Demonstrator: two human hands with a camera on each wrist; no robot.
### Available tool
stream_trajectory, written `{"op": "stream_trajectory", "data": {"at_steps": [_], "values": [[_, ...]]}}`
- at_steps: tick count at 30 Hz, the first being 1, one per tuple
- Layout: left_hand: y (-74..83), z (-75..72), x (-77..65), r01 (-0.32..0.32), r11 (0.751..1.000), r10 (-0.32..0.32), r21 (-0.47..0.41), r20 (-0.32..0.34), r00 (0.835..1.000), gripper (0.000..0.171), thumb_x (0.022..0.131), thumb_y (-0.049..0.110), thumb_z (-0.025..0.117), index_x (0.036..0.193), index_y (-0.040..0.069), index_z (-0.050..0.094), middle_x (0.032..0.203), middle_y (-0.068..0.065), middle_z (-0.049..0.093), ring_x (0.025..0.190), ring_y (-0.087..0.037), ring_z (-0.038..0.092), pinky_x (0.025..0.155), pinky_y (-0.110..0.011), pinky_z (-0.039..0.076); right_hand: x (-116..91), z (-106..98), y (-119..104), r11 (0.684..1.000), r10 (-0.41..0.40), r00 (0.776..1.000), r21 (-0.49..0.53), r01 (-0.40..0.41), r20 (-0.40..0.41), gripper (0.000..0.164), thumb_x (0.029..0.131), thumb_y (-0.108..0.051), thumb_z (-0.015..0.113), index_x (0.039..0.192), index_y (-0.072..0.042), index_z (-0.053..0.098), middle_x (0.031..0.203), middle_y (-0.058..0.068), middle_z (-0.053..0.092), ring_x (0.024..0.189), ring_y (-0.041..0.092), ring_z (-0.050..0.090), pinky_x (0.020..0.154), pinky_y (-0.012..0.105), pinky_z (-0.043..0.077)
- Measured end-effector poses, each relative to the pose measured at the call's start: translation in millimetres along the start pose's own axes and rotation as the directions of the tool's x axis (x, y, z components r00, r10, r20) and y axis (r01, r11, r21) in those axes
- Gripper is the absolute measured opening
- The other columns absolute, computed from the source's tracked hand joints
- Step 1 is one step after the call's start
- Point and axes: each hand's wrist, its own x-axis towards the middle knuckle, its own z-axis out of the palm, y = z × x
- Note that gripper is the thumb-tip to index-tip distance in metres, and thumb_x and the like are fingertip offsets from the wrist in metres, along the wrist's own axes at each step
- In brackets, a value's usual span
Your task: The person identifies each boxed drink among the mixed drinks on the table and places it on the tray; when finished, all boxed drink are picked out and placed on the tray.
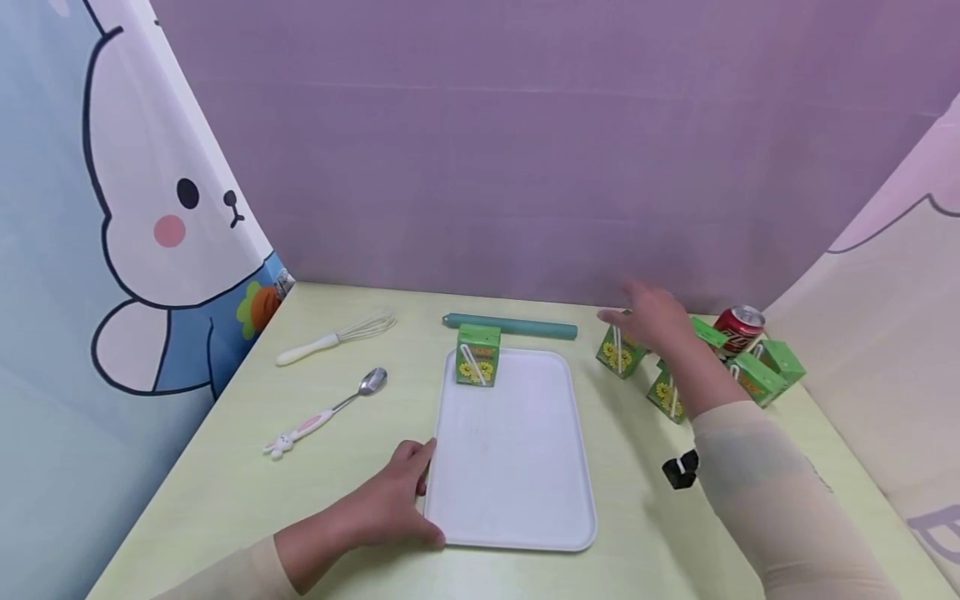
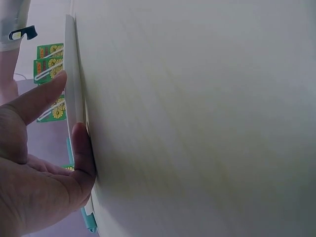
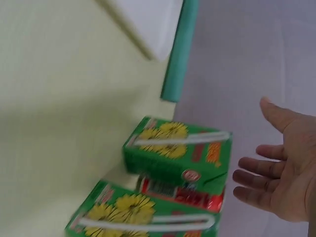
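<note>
The left hand [image 1: 401, 500] holds the left edge of the white tray [image 1: 517, 467], thumb at the near corner. Seen from the left wrist, its thumb [image 2: 49, 91] and a bent finger [image 2: 84, 155] meet the tray's rim. A green drink carton [image 1: 477, 357] with a straw on its side stands at the tray's far left. Above a second drink carton [image 1: 618, 354] to the right of the tray is the right hand [image 1: 656, 317]. The right wrist view shows that hand [image 3: 281, 165] with fingers extended and nothing in them, apart from the nearest carton [image 3: 177, 153].
More green cartons [image 1: 757, 379] stand around a red soda can [image 1: 738, 327] at the right. A teal stick [image 1: 510, 326] lies behind the tray. To the left are a whisk [image 1: 337, 337] and a spoon [image 1: 326, 417] with a rabbit handle. A purple cloth [image 1: 525, 167] hangs behind.
</note>
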Motion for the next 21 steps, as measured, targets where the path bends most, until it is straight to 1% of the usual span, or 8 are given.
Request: {"op": "stream_trajectory", "data": {"at_steps": [3,6,8,11,14,18,21], "values": [[0.1,0.0,-0.4,0.0,1.0,0.0,-0.001,-0.001,1.0,0.124,0.053,0.039,0.086,0.146,-0.002,0.016,0.117,-0.008,0.032,0.087,-0.012,0.045,0.07,-0.023,0.038,-0.4,4.1,9.3,0.999,0.05,0.997,0.003,-0.05,0.053,0.092,0.08,-0.064,0.053,0.146,-0.008,0.023,0.139,0.023,0.035,0.123,0.047,0.032,0.092,0.063,0.03],[0.3,0.0,-0.5,-0.003,1.0,0.003,-0.004,-0.003,1.0,0.124,0.053,0.039,0.086,0.146,-0.002,0.016,0.117,-0.008,0.031,0.087,-0.012,0.046,0.07,-0.023,0.039,0.7,9.4,16.7,0.995,0.095,0.988,-0.005,-0.095,0.124,0.096,0.078,-0.068,0.053,0.143,-0.004,0.025,0.136,0.026,0.037,0.119,0.049,0.036,0.089,0.063,0.033],[0.1,-0.2,-0.8,-0.004,1.0,0.004,-0.008,-0.003,1.0,0.124,0.053,0.039,0.086,0.146,-0.002,0.016,0.117,-0.008,0.031,0.087,-0.012,0.046,0.07,-0.023,0.039,2.6,13.1,20.2,0.994,0.113,0.982,-0.013,-0.113,0.153,0.099,0.076,-0.069,0.053,0.144,-0.003,0.024,0.135,0.027,0.038,0.118,0.05,0.037,0.089,0.063,0.033],[-0.3,0.0,-1.1,-0.007,1.0,0.007,-0.012,-0.002,1.0,0.124,0.053,0.038,0.086,0.146,-0.002,0.015,0.116,-0.008,0.032,0.086,-0.013,0.046,0.07,-0.023,0.038,5.7,18.3,23.8,0.993,0.116,0.98,-0.031,-0.113,0.159,0.102,0.075,-0.07,0.055,0.144,-0.001,0.023,0.133,0.027,0.039,0.117,0.049,0.039,0.088,0.062,0.034],[-0.5,0.4,-1.0,-0.011,1.0,0.011,-0.014,-0.002,1.0,0.123,0.053,0.037,0.086,0.146,-0.002,0.015,0.116,-0.008,0.032,0.086,-0.013,0.046,0.069,-0.023,0.038,8.5,23.0,26.0,0.991,0.137,0.979,-0.023,-0.135,0.152,0.104,0.073,-0.068,0.059,0.144,-0.002,0.022,0.133,0.027,0.039,0.117,0.049,0.04,0.087,0.064,0.034],[-0.1,0.5,-0.5,-0.004,1.0,0.004,-0.01,-0.003,1.0,0.123,0.053,0.037,0.086,0.146,-0.002,0.016,0.115,-0.008,0.032,0.085,-0.013,0.046,0.069,-0.023,0.038,11.8,28.0,29.2,0.987,0.162,0.974,-0.02,-0.161,0.159,0.095,0.076,-0.058,0.064,0.143,-0.004,0.023,0.132,0.026,0.039,0.115,0.049,0.04,0.086,0.065,0.033],[0.5,0.0,-0.3,0.01,1.0,-0.01,-0.001,0.001,1.0,0.123,0.053,0.038,0.086,0.146,-0.001,0.015,0.115,-0.006,0.032,0.085,-0.012,0.046,0.07,-0.023,0.038,13.9,29.6,31.8,0.988,0.157,0.975,-0.032,-0.153,0.159,0.088,0.08,-0.051,0.065,0.144,-0.008,0.023,0.131,0.026,0.041,0.114,0.049,0.041,0.085,0.065,0.033]]}}
